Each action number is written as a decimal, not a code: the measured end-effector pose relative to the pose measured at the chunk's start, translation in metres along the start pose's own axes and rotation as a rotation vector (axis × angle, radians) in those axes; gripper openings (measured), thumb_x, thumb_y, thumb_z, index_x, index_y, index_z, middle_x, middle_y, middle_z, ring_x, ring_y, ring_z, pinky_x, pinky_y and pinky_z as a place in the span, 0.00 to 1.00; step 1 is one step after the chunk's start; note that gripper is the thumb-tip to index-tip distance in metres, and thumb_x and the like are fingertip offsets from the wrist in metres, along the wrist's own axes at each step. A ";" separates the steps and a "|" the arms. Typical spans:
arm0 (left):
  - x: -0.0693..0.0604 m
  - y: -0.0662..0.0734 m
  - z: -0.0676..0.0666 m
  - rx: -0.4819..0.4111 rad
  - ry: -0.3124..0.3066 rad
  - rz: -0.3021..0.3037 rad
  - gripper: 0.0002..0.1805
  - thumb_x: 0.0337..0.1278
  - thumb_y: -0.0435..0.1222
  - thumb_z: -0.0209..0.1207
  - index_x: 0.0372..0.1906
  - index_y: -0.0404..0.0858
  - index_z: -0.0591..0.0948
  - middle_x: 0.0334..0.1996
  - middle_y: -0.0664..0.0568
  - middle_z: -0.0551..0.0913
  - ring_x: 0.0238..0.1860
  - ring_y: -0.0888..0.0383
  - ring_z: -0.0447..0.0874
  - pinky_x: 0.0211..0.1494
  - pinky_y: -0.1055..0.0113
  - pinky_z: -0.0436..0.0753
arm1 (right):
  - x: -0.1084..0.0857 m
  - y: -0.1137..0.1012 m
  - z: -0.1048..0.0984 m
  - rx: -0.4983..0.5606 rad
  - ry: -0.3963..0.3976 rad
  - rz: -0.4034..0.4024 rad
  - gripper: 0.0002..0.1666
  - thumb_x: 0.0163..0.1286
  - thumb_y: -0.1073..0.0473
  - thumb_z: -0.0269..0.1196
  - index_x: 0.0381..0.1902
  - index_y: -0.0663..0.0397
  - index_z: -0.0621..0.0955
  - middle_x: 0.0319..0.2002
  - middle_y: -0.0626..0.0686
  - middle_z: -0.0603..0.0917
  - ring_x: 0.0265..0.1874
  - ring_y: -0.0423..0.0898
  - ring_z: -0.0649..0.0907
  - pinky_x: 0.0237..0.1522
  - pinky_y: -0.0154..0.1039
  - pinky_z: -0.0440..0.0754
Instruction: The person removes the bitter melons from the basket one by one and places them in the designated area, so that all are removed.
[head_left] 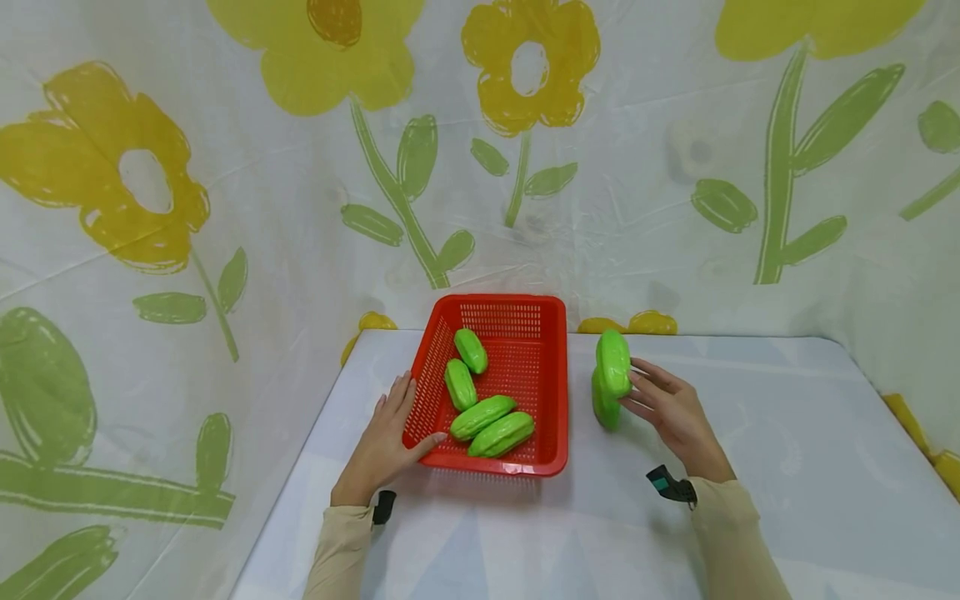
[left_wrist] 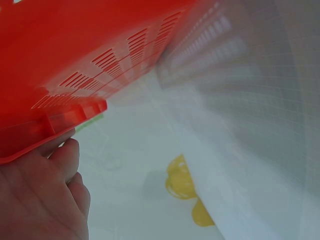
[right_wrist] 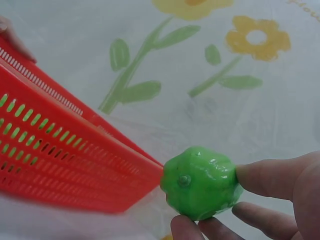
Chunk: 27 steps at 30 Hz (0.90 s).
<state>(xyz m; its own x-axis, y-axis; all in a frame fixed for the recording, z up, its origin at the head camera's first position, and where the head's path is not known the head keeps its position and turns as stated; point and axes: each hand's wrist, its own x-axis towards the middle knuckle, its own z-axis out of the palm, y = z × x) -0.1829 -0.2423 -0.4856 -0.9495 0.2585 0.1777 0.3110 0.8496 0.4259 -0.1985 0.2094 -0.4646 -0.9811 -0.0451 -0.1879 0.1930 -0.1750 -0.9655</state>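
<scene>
My left hand (head_left: pixel 387 442) holds the left near corner of a red plastic basket (head_left: pixel 553 375). Its thumb lies over the near rim; in the left wrist view, the fingers (left_wrist: pixel 67 157) reach under the rim. Several glossy green ridged gourds (head_left: pixel 483 417) lie inside the basket. To the basket's right, my right hand (head_left: pixel 675 412) pinches another green gourd (head_left: pixel 613 362) between thumb and fingertips, stem end towards the right wrist camera (right_wrist: pixel 200 182). Just below it in the head view shows a darker green gourd (head_left: pixel 606 408), partly hidden by the held one.
Basket and hands are over a pale table (head_left: pixel 795 433). Behind and to the left rises a white cloth (head_left: pixel 630 208) printed with yellow flowers and green leaves. Each wrist wears a dark strap (head_left: pixel 671 485).
</scene>
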 end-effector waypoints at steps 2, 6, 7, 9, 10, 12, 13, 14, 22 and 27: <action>-0.001 0.000 0.000 0.000 0.001 0.000 0.59 0.60 0.65 0.60 0.83 0.34 0.52 0.85 0.43 0.49 0.86 0.42 0.46 0.85 0.38 0.52 | -0.001 0.002 -0.002 0.000 0.009 0.005 0.47 0.76 0.48 0.64 0.81 0.61 0.58 0.48 0.33 0.82 0.44 0.33 0.88 0.51 0.31 0.88; -0.001 -0.001 0.001 0.008 0.001 0.005 0.59 0.60 0.65 0.60 0.83 0.34 0.52 0.85 0.44 0.49 0.85 0.42 0.46 0.85 0.38 0.53 | -0.002 0.005 -0.006 -0.023 0.034 0.033 0.48 0.75 0.45 0.64 0.82 0.60 0.58 0.48 0.33 0.80 0.44 0.32 0.88 0.51 0.30 0.88; -0.001 -0.001 0.001 0.011 0.003 0.008 0.58 0.61 0.65 0.60 0.83 0.34 0.52 0.85 0.44 0.49 0.85 0.41 0.46 0.85 0.38 0.53 | -0.002 0.006 -0.007 -0.021 0.037 0.035 0.48 0.75 0.45 0.64 0.82 0.60 0.58 0.48 0.33 0.80 0.44 0.33 0.88 0.51 0.30 0.88; 0.000 -0.001 0.002 0.015 0.007 0.012 0.58 0.61 0.65 0.60 0.83 0.34 0.52 0.85 0.43 0.49 0.85 0.42 0.47 0.84 0.38 0.53 | -0.001 0.007 -0.008 -0.024 0.039 0.033 0.48 0.75 0.45 0.64 0.81 0.60 0.58 0.48 0.33 0.80 0.44 0.33 0.88 0.51 0.30 0.88; 0.000 -0.001 0.002 0.015 0.008 0.012 0.58 0.61 0.65 0.60 0.83 0.34 0.52 0.85 0.44 0.49 0.85 0.42 0.47 0.84 0.38 0.53 | -0.001 0.008 -0.009 -0.026 0.039 0.031 0.48 0.75 0.45 0.64 0.81 0.60 0.58 0.48 0.33 0.80 0.44 0.33 0.88 0.51 0.30 0.88; 0.001 -0.001 0.002 0.018 0.009 0.009 0.58 0.61 0.65 0.60 0.83 0.34 0.52 0.85 0.43 0.50 0.85 0.42 0.47 0.84 0.38 0.53 | -0.001 0.008 -0.011 -0.027 0.040 0.026 0.48 0.75 0.45 0.64 0.81 0.61 0.59 0.49 0.33 0.81 0.44 0.32 0.88 0.51 0.30 0.88; 0.001 -0.002 0.002 0.019 0.010 0.008 0.58 0.61 0.65 0.60 0.83 0.34 0.52 0.85 0.43 0.50 0.85 0.42 0.47 0.84 0.38 0.53 | 0.000 0.009 -0.012 -0.031 0.041 0.026 0.48 0.75 0.45 0.64 0.81 0.60 0.59 0.49 0.33 0.81 0.44 0.32 0.88 0.51 0.31 0.88; 0.001 -0.001 0.002 0.017 0.008 0.004 0.58 0.60 0.65 0.60 0.83 0.34 0.52 0.85 0.43 0.50 0.85 0.42 0.47 0.84 0.38 0.53 | 0.000 0.009 -0.013 -0.044 0.044 0.029 0.48 0.75 0.44 0.64 0.81 0.60 0.58 0.49 0.32 0.80 0.44 0.32 0.88 0.51 0.31 0.88; 0.000 0.001 -0.001 0.006 0.006 -0.004 0.58 0.60 0.64 0.61 0.83 0.34 0.53 0.85 0.43 0.49 0.86 0.42 0.46 0.85 0.39 0.53 | -0.002 0.012 -0.023 -0.098 0.094 0.054 0.49 0.75 0.43 0.64 0.82 0.59 0.58 0.50 0.34 0.77 0.43 0.29 0.87 0.51 0.29 0.88; -0.001 0.002 -0.001 0.003 0.001 -0.005 0.58 0.60 0.65 0.61 0.82 0.33 0.53 0.85 0.43 0.49 0.86 0.42 0.45 0.85 0.38 0.53 | -0.002 0.014 -0.027 -0.095 0.126 0.073 0.47 0.75 0.44 0.64 0.81 0.59 0.59 0.48 0.33 0.78 0.41 0.28 0.87 0.48 0.28 0.88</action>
<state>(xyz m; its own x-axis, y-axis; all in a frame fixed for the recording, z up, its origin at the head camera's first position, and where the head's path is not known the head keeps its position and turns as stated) -0.1818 -0.2416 -0.4841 -0.9512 0.2533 0.1763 0.3056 0.8525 0.4240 -0.1944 0.2340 -0.4830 -0.9592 0.0701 -0.2739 0.2681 -0.0815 -0.9599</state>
